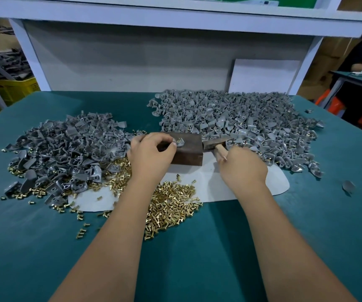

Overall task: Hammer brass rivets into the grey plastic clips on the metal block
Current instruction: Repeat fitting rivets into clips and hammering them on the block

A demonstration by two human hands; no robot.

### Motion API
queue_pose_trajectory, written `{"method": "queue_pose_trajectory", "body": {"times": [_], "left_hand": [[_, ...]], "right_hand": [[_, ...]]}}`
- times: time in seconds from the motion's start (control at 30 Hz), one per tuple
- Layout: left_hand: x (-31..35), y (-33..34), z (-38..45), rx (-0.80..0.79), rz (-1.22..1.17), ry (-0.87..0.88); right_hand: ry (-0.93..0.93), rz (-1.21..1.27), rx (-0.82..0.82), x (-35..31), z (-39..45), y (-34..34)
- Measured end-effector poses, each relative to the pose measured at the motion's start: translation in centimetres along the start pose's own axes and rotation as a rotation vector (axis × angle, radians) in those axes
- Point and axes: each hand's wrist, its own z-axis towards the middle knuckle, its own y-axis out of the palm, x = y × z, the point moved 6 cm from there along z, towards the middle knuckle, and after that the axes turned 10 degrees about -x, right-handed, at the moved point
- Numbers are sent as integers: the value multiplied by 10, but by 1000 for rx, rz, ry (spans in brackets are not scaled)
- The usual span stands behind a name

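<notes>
Rivets, brass, lie in a loose heap on the desk near the person, partly on a white sheet. Metal block sits on that sheet, centre. One grey clip rests on top of the block w/ a brass rivet standing in it, apparently not yet driven flat. Left hand has its fingers curled, thumb & forefinger pinching the clip's edge to steady it. Right hand has fingers wrapped round the wooden handle of a hammer, head low, just beside the block's right end.

Progress, as a judgement: well under way but far from done. Left pile of clips looks like the unriveted stock; right pile shows brass glints here & there, so prob. the finished lot. Lots of rivets & clips remain.

Hard to tell: hammer head is blurred; the rivet's seating is too small to read; left fingertips hide part of the clip. Which pile is finished can't be confirmed.
</notes>
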Motion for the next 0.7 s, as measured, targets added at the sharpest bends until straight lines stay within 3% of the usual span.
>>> {"method": "queue_pose_trajectory", "body": {"times": [0.13,0.37,0.5,0.63,0.7], "left_hand": [[1,0,0,-20,18,1],[1,0,-2,12,52,-42],[-1,1,-1,12,81,-84],[-3,2,0,6,76,-75],[-2,2,0,8,78,-79]], "right_hand": [[-14,78,-47,-2,1,-4],[-157,263,150,-22,-11,-41],[-282,370,72,-38,-16,-57],[-317,480,122,-40,-17,-68],[-323,427,28,-44,-18,-59]]}}
